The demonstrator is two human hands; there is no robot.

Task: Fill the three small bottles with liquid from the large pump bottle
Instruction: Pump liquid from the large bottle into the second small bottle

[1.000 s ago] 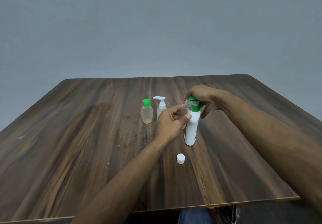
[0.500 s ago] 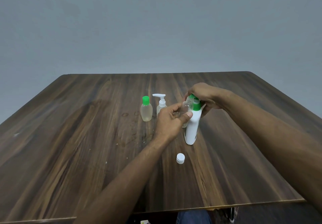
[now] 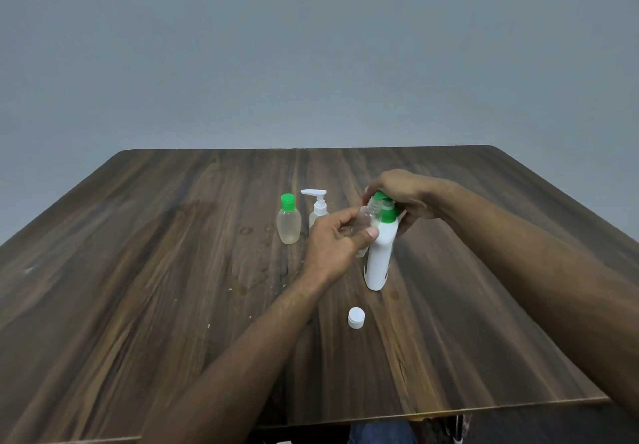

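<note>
The large white pump bottle with a green pump head stands upright at the table's middle. My right hand lies curled over its pump head from above. My left hand grips a small clear uncapped bottle, tilted with its mouth up at the pump spout. A white cap lies on the table in front of the large bottle. Two more small bottles stand behind my left hand: one with a green cap and one with a white pump top, both holding pale liquid.
The dark wooden table has small wet spots left of my left hand. A plain grey wall rises behind the table. Below the near table edge, blue cloth shows.
Both hands and the bottles stay in nearly the same place. The small clear bottle stays tilted at the pump spout. The view has shifted slightly.
</note>
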